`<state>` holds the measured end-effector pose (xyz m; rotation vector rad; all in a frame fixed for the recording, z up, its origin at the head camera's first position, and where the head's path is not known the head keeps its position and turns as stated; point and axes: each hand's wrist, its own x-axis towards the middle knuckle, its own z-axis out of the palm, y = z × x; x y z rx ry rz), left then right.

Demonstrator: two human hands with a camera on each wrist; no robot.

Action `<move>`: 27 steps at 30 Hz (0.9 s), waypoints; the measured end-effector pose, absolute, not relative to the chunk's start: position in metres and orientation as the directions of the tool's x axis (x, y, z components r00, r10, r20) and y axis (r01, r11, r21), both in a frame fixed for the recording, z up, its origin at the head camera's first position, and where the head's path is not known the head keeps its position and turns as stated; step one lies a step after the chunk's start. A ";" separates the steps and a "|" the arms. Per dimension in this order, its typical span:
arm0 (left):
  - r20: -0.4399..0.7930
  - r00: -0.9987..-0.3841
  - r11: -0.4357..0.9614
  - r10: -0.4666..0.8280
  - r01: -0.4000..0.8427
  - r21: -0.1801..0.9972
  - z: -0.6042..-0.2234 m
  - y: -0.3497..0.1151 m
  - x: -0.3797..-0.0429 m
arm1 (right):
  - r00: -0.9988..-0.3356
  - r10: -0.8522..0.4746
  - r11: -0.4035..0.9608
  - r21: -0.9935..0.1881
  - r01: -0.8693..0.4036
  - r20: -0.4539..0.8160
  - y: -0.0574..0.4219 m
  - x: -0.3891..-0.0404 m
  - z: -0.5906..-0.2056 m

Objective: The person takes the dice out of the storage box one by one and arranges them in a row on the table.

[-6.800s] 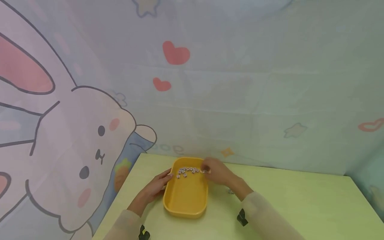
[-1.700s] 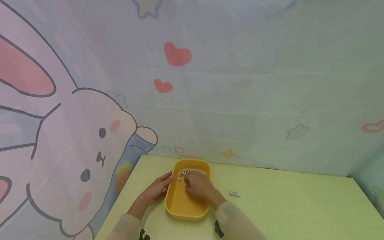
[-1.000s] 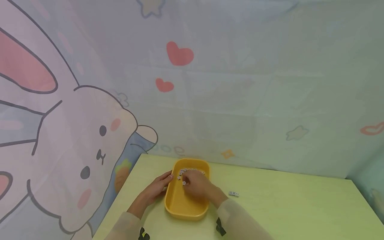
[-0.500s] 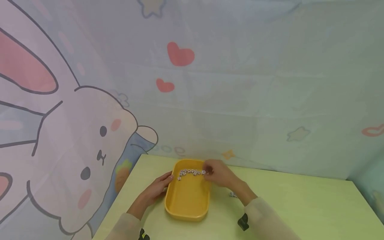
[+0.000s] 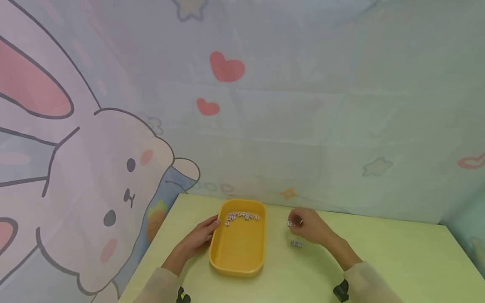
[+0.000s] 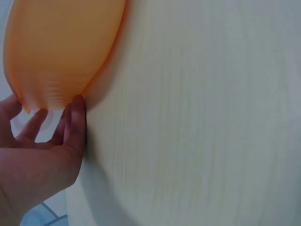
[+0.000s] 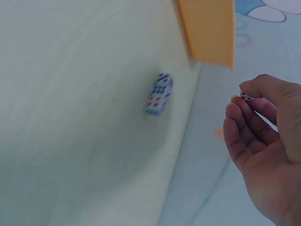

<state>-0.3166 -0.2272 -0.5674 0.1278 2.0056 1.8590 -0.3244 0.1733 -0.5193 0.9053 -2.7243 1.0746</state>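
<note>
A white die (image 5: 289, 224) with dark pips is pinched between the thumb and index finger of my right hand (image 5: 308, 226), above the table to the right of the tray. In the right wrist view the die (image 7: 246, 96) shows red pips between the fingertips. Just below that hand a short row of dice (image 5: 297, 244) sits on the table, set face to face. My left hand (image 5: 198, 239) holds the yellow tray (image 5: 236, 256) at its left side, thumb at the rim and fingers against the outer wall. Several loose dice (image 5: 239, 214) lie near the tray's far end.
The pale yellow-green table (image 5: 379, 252) extends to the right of the dice row. A printed cloth backdrop (image 5: 288, 126) with a rabbit and hearts stands behind the table's far edge.
My right hand reached among the dice in the tray, picked up one die and carried it right, over the table past the tray's rim. The left hand has stayed at the tray.
</note>
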 end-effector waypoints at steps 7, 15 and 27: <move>-0.235 -0.915 0.113 0.328 -0.209 0.971 -0.568 -0.225 -0.317 | -0.853 -0.465 0.610 -0.613 -0.502 0.236 0.208 -0.308 -0.542; -0.229 -0.915 0.122 0.331 -0.199 0.972 -0.566 -0.227 -0.317 | -0.851 -0.472 0.593 -0.631 -0.501 0.232 0.229 -0.301 -0.579; -0.221 -0.921 0.104 0.321 -0.198 0.975 -0.564 -0.224 -0.316 | -0.852 -0.479 0.602 -0.627 -0.495 0.212 0.224 -0.298 -0.588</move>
